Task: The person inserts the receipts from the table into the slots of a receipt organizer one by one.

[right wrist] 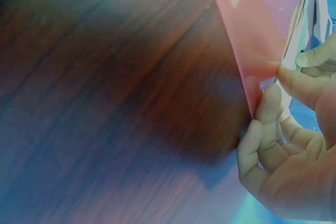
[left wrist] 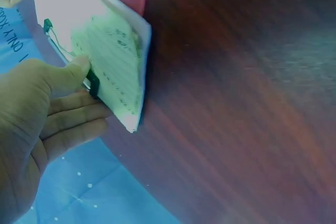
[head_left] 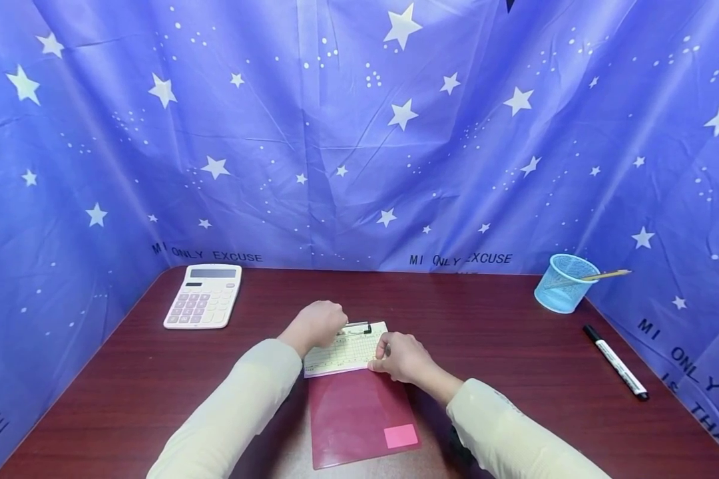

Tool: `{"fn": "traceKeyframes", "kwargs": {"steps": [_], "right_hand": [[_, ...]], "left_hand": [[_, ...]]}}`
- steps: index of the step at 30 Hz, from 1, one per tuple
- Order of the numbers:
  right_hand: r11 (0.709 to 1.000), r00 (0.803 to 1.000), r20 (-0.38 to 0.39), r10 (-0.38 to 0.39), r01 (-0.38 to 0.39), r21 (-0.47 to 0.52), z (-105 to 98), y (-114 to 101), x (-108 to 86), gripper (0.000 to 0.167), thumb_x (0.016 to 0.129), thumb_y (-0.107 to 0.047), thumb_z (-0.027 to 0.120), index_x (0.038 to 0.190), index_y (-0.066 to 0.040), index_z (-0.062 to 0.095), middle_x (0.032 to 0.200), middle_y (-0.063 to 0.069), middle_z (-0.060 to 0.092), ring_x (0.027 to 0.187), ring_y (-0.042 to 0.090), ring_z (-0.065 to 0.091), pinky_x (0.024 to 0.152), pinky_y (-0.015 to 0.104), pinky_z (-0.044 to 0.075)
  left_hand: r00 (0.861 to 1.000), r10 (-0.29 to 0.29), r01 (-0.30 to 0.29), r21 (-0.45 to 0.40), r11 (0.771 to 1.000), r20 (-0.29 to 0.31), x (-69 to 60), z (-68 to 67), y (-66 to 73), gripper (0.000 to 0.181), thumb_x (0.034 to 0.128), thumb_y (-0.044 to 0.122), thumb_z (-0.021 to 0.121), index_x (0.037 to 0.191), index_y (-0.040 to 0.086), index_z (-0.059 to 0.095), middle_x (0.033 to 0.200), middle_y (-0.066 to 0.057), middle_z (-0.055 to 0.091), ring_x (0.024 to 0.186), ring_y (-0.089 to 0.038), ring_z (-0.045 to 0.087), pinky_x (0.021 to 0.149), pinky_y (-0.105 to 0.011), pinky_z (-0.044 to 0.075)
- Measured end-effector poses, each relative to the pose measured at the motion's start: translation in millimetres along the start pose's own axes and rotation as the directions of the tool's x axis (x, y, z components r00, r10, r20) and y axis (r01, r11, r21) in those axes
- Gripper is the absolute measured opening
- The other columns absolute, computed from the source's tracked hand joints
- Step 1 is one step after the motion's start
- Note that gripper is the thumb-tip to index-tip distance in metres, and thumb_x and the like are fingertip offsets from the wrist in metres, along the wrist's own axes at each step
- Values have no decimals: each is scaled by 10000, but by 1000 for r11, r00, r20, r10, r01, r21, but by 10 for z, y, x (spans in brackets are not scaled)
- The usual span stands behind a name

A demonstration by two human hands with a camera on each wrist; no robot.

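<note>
A small clipboard point(head_left: 344, 356) with printed grid sheets under its wire clip lies across the top end of a translucent red plastic folder point(head_left: 359, 412). My left hand point(head_left: 320, 324) grips the clipboard's clip end, the thumb on top by the clip point(left wrist: 94, 83) and the other fingers at the underside. At the clipboard's lower right corner, my right hand point(head_left: 400, 357) pinches the edge of the folder point(right wrist: 236, 40). One of its fingertips shows through the red plastic in the right wrist view. How far the clipboard sits inside the folder is hard to tell.
A white calculator point(head_left: 204, 296) lies at the back left of the dark wooden table point(head_left: 455, 313). Back right stands a blue mesh pen cup point(head_left: 560, 286) with a pencil point(head_left: 608, 274) leaning out. Nearer lies a marker point(head_left: 617, 362). A starry blue curtain point(head_left: 347, 133) encloses the table's back and sides.
</note>
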State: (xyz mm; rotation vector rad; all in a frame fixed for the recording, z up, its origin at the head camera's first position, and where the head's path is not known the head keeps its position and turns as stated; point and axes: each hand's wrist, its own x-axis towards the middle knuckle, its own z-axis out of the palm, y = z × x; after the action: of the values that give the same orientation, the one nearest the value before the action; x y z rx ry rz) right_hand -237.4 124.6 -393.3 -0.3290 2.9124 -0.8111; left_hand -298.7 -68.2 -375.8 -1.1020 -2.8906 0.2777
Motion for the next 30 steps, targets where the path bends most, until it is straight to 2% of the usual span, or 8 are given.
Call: {"fn": "traceKeyframes", "kwargs": {"steps": [4,7,13,16,19,24,27,30], "right_hand": [[1000,1000,-9,1,-2,-19,13,-1,-9,305,810,-221,863,744,-154,573,527,-40,532,458,86,562,557,278,420],[999,1000,-17,-14,13,-30,17,1,-19,304,812,-219,861,743,-159,570,529,-42,524,472,90,552,561,278,422],[997,998,27,-65,63,51,0,42,-43,277,792,-140,865,790,-130,589,545,-43,521,473,74,539,536,250,416],[989,990,54,-128,123,87,-14,87,-74,268,775,-100,867,844,-114,609,598,-56,513,516,66,489,536,242,402],[968,970,52,-238,233,87,-29,138,-132,262,763,-79,869,868,-103,630,674,-61,528,603,62,487,588,242,426],[914,913,35,-405,406,4,-52,194,-236,253,764,-99,872,925,-100,677,804,-40,558,725,97,531,667,270,464],[900,899,43,-435,436,-11,-67,205,-272,267,778,-116,867,971,-89,684,843,-23,560,743,127,537,680,285,468],[901,900,50,-434,435,-8,-79,216,-288,272,788,-129,863,980,-83,675,853,-19,559,756,135,536,695,292,471]], "left_hand": [[998,6,-5,17,1000,-62,-37,32,9,176,838,-13,705,718,109,665,760,-59,685,726,-239,675,701,-379,587],[997,0,2,21,1000,-82,-48,44,27,167,808,-20,721,716,111,672,761,-55,691,721,-230,674,695,-369,587],[994,-71,73,29,997,-79,-80,70,74,133,826,30,724,726,108,684,773,-55,695,735,-232,687,711,-374,590],[991,-100,101,17,995,-84,-117,92,82,103,855,80,727,754,92,713,776,-70,701,750,-243,699,726,-385,592],[989,-119,117,-28,993,-85,-152,95,77,163,863,155,764,734,80,697,761,-84,692,754,-258,699,742,-405,592],[988,-132,124,-99,987,-80,-189,95,56,290,850,211,810,665,87,623,730,-94,670,749,-281,690,740,-438,590],[986,-146,136,-119,984,-82,-187,105,68,258,853,191,802,691,77,637,773,-101,675,778,-285,691,746,-440,589],[984,-155,142,-131,981,-92,-159,117,109,164,868,153,772,771,46,694,841,-112,689,825,-279,696,771,-428,591]]}}
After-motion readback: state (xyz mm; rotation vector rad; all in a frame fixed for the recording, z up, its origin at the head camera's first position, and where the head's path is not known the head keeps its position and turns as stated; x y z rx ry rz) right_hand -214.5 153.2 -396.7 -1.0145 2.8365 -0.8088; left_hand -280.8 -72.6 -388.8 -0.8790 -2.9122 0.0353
